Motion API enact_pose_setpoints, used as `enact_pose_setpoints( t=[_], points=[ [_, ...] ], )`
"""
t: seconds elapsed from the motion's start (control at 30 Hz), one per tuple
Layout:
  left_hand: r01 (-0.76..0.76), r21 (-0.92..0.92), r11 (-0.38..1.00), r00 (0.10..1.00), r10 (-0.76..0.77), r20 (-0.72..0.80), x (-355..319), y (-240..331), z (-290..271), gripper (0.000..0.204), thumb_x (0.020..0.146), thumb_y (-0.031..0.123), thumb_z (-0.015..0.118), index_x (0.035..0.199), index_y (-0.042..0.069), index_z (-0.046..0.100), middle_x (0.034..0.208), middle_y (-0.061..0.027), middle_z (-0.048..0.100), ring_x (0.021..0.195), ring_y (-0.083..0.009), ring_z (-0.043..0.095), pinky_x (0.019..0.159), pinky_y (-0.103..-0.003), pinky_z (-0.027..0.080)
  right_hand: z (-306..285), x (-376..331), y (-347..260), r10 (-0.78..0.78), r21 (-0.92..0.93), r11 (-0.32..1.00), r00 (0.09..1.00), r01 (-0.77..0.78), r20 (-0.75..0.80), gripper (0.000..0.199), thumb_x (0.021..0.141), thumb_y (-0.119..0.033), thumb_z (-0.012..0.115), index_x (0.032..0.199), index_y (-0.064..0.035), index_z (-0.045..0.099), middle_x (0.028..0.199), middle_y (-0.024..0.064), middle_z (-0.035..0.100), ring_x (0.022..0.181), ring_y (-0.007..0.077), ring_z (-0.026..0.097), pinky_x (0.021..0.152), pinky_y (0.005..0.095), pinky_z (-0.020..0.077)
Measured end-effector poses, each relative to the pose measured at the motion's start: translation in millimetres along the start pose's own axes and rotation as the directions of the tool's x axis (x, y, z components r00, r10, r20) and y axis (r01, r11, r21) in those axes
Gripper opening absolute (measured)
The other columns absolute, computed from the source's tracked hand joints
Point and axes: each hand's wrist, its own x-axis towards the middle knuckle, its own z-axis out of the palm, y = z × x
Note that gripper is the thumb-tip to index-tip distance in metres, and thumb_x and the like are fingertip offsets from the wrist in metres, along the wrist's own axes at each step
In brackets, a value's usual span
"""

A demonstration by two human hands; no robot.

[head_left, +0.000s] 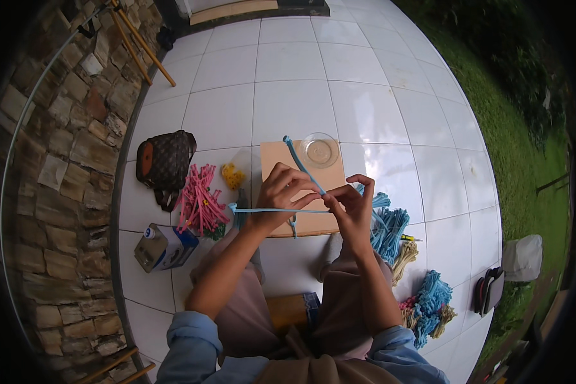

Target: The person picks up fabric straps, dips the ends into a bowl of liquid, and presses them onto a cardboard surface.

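Over a small tan board (276,157), both hands pinch a light blue strap (300,162) where its two lengths meet. One length slants up and away to a thickened end; the other runs left beneath my left wrist to a similar end. My left hand (283,195) is closed on the strap, its fingertips touching the right hand's. My right hand (350,208) also pinches it, with the index finger bent up. A short blue piece (293,225) hangs at the board's near edge. A clear glass dish (319,151) sits at the board's far right corner.
Pink straps (201,200), a yellow pile (233,176), a brown bag (166,161) and a metal can (166,248) are at the left. Blue bundles (390,233), beige bundles (405,262) and a mixed pile (432,301) lie at the right. A stone wall (57,211) borders the left.
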Motion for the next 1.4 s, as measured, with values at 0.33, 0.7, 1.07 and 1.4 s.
enact_pose_setpoints(
  t=[0.33, 0.7, 1.07, 1.4],
  points=[
    [0.126, -0.299, 0.946, 0.974, -0.060, 0.220, -2, -11, -5, 0.017, 0.066, 0.015, 0.077, 0.075, 0.010, 0.064, 0.076, -0.0021, 0.057, 0.078, -0.0216, 0.052, 0.083, -0.036, 0.039, -4, -2, 0, -0.057, -0.308, 0.946, 0.988, 0.100, 0.145, 0.041, 0.079, 0.004, 0.065, 0.103, -0.0013, 0.032, 0.076, 0.0126, 0.064, 0.073, 0.0193, 0.065, 0.068, 0.0281, 0.0503],
    [0.392, -0.326, 0.861, 0.903, -0.291, 0.315, -11, -5, 6, 0.015, 0.086, 0.013, 0.057, 0.074, 0.005, 0.060, 0.069, -0.0051, 0.053, 0.072, -0.0216, 0.051, 0.072, -0.033, 0.038, 5, -4, 5, -0.053, -0.303, 0.946, 0.979, 0.112, 0.197, 0.040, 0.079, 0.005, 0.064, 0.101, -0.0025, 0.031, 0.075, 0.0131, 0.063, 0.071, 0.0199, 0.065, 0.064, 0.0270, 0.0494],
    [0.671, -0.454, 0.586, 0.721, -0.374, 0.584, -9, -9, -9, 0.018, 0.083, 0.020, 0.065, 0.079, 0.003, 0.061, 0.073, -0.0018, 0.060, 0.076, -0.0105, 0.056, 0.072, -0.025, 0.041, -2, 0, 9, -0.052, -0.359, 0.925, 0.975, 0.128, 0.214, 0.040, 0.080, 0.003, 0.064, 0.101, -0.0027, 0.030, 0.074, 0.0138, 0.063, 0.072, 0.0222, 0.065, 0.063, 0.0283, 0.0489],
    [0.720, -0.526, 0.453, 0.468, -0.876, -0.113, -38, -85, 16, 0.037, 0.092, 0.033, 0.051, 0.070, 0.004, 0.057, 0.055, 0.0027, 0.043, 0.061, -0.0086, 0.049, 0.072, -0.024, 0.046, -11, 0, 10, -0.065, -0.429, 0.899, 0.996, 0.087, 0.067, 0.038, 0.080, 0.006, 0.061, 0.101, -0.0024, 0.031, 0.076, 0.0117, 0.062, 0.072, 0.0213, 0.064, 0.065, 0.0282, 0.0478]
  ],
)
